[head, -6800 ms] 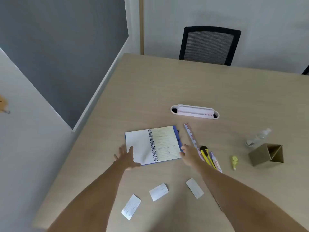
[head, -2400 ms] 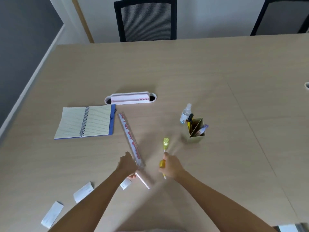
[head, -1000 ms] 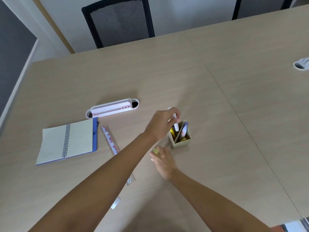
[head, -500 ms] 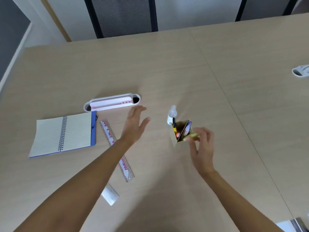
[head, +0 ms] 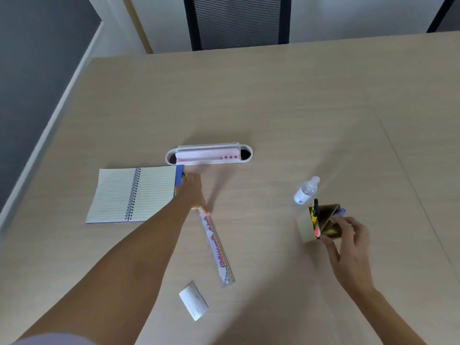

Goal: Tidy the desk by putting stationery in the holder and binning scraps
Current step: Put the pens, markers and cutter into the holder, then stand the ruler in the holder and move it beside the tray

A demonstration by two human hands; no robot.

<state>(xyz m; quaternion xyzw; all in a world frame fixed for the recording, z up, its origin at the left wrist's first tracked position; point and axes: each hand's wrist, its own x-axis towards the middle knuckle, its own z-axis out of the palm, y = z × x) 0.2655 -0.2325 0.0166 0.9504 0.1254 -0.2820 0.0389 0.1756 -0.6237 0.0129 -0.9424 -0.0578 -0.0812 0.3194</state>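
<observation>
A triangular cardboard holder (head: 306, 226) stands right of centre, with a yellow-and-black cutter (head: 314, 213) and a purple-tipped pen (head: 341, 210) in it. My right hand (head: 349, 244) is at its near right corner, fingers spread, fingertips on the rim; something yellowish shows inside there. A clear ruler with red print (head: 217, 247) lies flat on the desk. My left hand (head: 193, 192) lies over its far end, beside the notebook's blue cover; the grip is hidden. A white paper scrap (head: 194, 303) lies near the ruler's near end.
An open spiral notebook (head: 132, 192) lies left. A white and pink cable tray (head: 209, 154) sits behind it. A small clear bottle (head: 305, 192) stands just behind the holder. A black mesh chair (head: 239, 21) is at the far edge. The desk edge (head: 52, 135) runs along the left.
My left hand has dropped from mid-air onto the ruler's far end. The yellow highlighter that my right hand held over the holder no longer shows at my fingertips.
</observation>
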